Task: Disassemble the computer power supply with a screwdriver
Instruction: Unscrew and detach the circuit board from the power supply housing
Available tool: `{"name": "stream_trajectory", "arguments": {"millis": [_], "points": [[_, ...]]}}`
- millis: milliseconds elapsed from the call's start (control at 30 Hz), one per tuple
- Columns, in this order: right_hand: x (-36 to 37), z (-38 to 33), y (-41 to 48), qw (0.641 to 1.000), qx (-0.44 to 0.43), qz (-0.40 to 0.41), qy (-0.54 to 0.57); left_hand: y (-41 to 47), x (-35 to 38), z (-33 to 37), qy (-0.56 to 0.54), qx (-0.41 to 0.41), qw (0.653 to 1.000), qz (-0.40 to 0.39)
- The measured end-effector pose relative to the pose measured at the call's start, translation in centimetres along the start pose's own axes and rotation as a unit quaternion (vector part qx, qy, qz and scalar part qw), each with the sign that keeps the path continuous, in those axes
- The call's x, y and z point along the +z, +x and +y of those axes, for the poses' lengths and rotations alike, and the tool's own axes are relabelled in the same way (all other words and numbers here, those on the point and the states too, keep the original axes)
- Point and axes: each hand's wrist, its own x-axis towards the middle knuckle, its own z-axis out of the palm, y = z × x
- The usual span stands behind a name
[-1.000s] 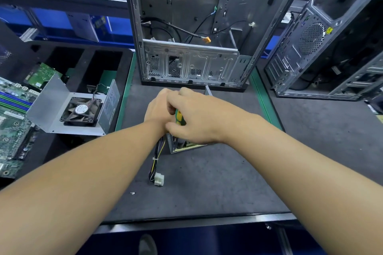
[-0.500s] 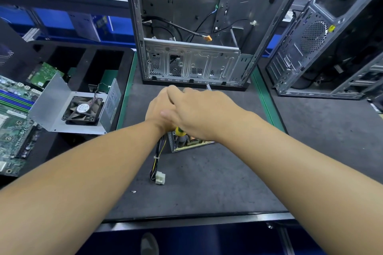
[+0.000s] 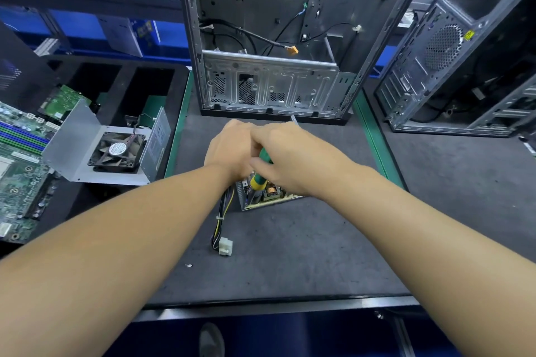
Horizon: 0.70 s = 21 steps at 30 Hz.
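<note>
"Head camera: what is gripping what?"

"Right hand (image 3: 293,159) is clenching round the green-and-yellow screwdriver (image 3: 259,180), which is pointing down into the power supply (image 3: 242,197) on the grey mat (image 3: 290,255). Left hand (image 3: 229,151) is sitting against it. Its fingers are hidden, so I cannot tell its hold."

"How far along?"

"Circuit board (image 3: 274,195) is showing, so the housing is standing open. A metal cover (image 3: 75,142) with a fan (image 3: 117,151) is lying well apart, leftward — probably its lid. Freeing the board seems to be remaining."

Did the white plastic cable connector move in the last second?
No. The white plastic connector keeps its spot on the dark grey mat, equally far from the mat's front edge.
</note>
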Motion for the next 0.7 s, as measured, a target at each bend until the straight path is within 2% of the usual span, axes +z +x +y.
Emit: {"name": "stream_trajectory", "arguments": {"millis": [133,400,567,633,700], "points": [[-0.8,1.5,-1.4,0.998,0.001,0.06,0.028,-0.4,-0.2,0.1,-0.033,0.035,0.999,0.017],[-0.8,2.3,-2.6,0.997,0.015,0.064,0.034,0.5,0.6,-0.6,-0.03,0.048,0.998,-0.025],[0.9,2.0,-4.4,0.999,0.019,0.035,-0.032,0.5,-1.1,-0.6,0.083,0.098,0.988,-0.084],[1.6,1.9,-4.9,0.998,0.03,0.038,0.038,-0.1,-2.0,-1.4,0.13,0.113,0.98,-0.096],[1.9,1.9,-5.2,0.989,0.042,0.061,0.128,-1.1,-2.4,-1.9,0.121,0.068,0.982,-0.129]]}}
